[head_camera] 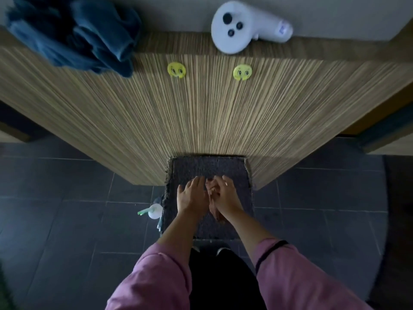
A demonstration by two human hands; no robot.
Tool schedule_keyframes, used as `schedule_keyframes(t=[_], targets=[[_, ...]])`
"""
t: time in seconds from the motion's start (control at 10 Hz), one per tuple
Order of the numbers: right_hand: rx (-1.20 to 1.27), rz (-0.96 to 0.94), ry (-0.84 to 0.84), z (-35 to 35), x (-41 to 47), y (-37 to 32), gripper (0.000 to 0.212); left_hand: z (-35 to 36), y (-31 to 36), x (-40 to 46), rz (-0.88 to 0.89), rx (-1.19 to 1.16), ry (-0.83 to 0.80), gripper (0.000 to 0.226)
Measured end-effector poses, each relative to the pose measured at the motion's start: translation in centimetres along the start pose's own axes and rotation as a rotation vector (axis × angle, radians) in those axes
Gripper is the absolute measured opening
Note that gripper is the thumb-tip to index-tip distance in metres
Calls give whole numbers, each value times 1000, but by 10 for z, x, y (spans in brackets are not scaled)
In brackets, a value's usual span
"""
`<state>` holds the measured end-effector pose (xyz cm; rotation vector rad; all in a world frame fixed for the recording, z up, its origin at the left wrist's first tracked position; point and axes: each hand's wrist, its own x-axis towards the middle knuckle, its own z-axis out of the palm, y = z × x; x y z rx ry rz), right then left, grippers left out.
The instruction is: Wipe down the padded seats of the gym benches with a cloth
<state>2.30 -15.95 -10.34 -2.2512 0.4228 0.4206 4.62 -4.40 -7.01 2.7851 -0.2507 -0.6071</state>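
The left hand (192, 195) is spread flat, just beside the right hand (225, 195), which pinches one small brownish cloth (213, 206) over one dark grey floor mat (237, 175). One white spray bottle (154, 210) stands beside it. Up on the striped wooden counter (201, 113) are two round yellow smiley hooks (176, 69), one crumpled blue towel (73, 32) and one white handheld controller (243, 25).

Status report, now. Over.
Over the mat: left hand open, right hand grips brown cloth. No bench in view. Spray bottle on floor beside mat.

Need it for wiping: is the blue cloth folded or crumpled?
Crumpled: the dark blue cloth lies in loose rumpled folds on the striped wooden counter.
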Motion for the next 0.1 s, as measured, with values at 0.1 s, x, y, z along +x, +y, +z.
schedule_keyframes(t=[0.1], targets=[[45,-28,28,-28,-24,-26,47,-31,12,-16,45,15,24,53]])
